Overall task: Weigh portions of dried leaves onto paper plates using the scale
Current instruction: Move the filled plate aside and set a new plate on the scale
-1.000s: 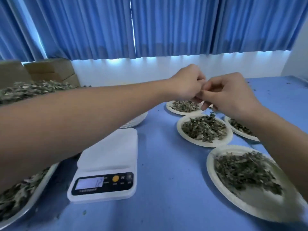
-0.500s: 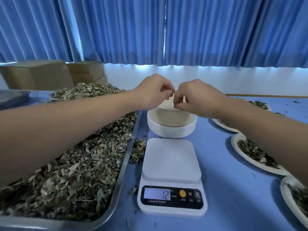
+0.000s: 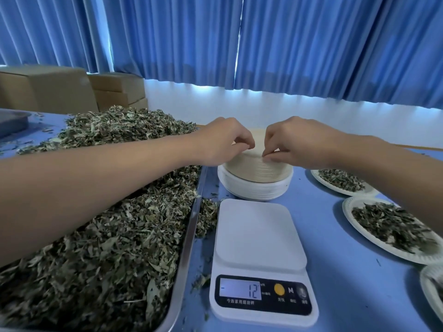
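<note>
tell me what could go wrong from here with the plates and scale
1. The left hand and right hand pinch at a tightly nested stack; two plates may lift together and skew the weight.
2. The scale shows minus 12 with its platform bare; unless it zeroes with a plate on, portions may be off.

Arms extended; left grip (image 3: 223,142), right grip (image 3: 296,142) pinching.

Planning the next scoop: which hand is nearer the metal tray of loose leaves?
Left. The left hand pinches the plate stack just beside the tray; the right hand pinches the stack's right side, farther from the tray.
</note>
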A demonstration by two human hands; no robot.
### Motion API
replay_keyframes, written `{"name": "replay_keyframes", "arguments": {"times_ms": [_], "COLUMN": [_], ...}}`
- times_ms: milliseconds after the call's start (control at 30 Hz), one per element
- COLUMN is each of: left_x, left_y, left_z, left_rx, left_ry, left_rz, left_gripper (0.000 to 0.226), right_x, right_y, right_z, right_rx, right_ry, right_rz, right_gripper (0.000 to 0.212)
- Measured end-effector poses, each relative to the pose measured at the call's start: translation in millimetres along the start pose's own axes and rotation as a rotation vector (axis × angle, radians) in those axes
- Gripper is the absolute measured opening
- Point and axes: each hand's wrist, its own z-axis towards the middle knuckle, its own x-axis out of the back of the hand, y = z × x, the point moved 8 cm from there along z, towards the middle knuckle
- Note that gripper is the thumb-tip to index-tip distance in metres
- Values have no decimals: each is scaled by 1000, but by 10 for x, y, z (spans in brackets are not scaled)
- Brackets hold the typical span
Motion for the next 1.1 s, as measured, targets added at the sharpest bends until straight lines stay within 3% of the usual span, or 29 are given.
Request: {"name": "replay_keyframes", "arguments": {"times_ms": [400, 633, 900, 1100], "left_x": [169, 325, -269, -420], "left_y": [241, 585, 956, 836], "left_z": [57, -349, -1350, -1524], "left_rx": [-95, -138, -250, -158], "left_ry": [57, 106, -35, -121], "left_rz": [46, 9, 149, -119], "left_gripper": [26, 16, 17, 24], "right_x": [453, 587, 8, -246], "right_y": [23, -349, -1228, -1289], "right_z": [-71, -585, -1537, -1709], "right_rx": [16, 30, 102, 61], "right_ry": [161, 274, 456, 552], "right_rz": [94, 135, 18, 123], "right_gripper": [17, 20, 34, 26]}}
